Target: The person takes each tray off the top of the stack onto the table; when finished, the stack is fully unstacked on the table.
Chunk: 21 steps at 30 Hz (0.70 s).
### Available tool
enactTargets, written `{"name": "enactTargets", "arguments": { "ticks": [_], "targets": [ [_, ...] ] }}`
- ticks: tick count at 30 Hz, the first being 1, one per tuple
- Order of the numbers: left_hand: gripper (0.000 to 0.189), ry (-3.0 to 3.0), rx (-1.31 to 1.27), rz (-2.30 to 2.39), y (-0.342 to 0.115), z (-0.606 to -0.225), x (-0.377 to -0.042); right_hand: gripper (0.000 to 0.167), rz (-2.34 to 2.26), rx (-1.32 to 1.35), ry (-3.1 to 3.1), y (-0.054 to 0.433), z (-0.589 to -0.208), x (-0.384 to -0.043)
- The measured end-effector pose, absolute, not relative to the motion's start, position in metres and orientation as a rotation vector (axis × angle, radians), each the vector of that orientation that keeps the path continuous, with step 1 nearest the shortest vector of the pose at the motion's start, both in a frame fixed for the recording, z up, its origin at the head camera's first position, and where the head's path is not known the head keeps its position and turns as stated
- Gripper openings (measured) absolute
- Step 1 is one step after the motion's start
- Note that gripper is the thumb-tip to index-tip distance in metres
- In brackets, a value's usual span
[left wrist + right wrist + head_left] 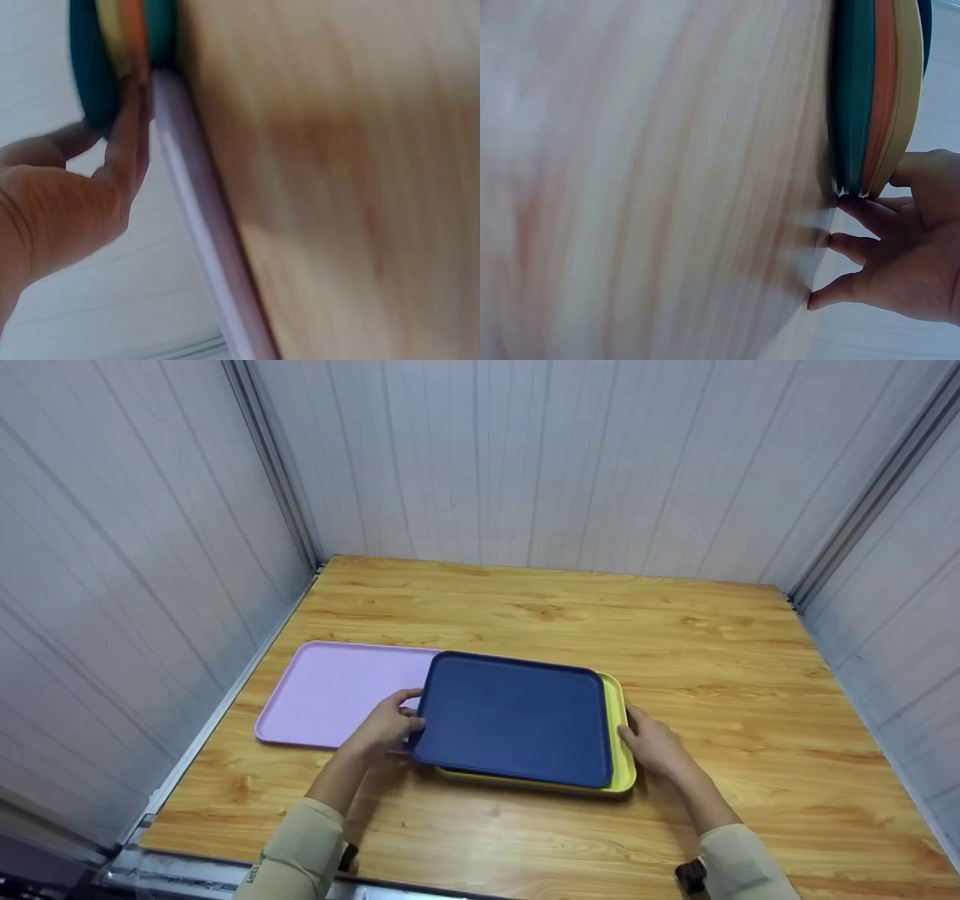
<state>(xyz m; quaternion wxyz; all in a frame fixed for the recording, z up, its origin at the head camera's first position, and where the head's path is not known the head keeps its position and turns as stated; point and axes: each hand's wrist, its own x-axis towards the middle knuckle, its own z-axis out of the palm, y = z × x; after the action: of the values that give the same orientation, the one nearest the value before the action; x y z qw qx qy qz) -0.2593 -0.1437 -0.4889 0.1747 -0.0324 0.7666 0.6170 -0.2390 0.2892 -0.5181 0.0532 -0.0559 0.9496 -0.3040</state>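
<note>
i see the left hand (386, 726) pinching the blue tray (514, 720) by its left edge, askew atop the yellow tray (616, 701), whose rim the right hand (656, 746) grips, so a slack pinch could drop it onto the purple tray (352, 686)

I see a plain navy tray (514, 716), yellow tray (619, 739), lilac tray (349, 690), orange tray (883, 67) and green tray (853, 90); through my feed, the tabletop (480, 832) is honey-brown woodgrain, the whitish wall (510, 457) grey-striped, the sleeves (304, 847) beige.
</note>
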Motion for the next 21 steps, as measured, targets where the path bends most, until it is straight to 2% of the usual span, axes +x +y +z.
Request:
{"name": "enactTargets", "arguments": {
  "ticks": [6,21],
  "targets": [
    [0.079,1.9,-0.039,1.757,-0.158,-0.485,-0.252,0.059,-0.934,-0.175,2.871,0.29,-0.518,-0.238],
    [0.064,1.909,-0.184,1.926,-0.147,-0.493,-0.262,0.06,-0.966,-0.175,2.855,0.292,-0.516,-0.237]
  ]
}}
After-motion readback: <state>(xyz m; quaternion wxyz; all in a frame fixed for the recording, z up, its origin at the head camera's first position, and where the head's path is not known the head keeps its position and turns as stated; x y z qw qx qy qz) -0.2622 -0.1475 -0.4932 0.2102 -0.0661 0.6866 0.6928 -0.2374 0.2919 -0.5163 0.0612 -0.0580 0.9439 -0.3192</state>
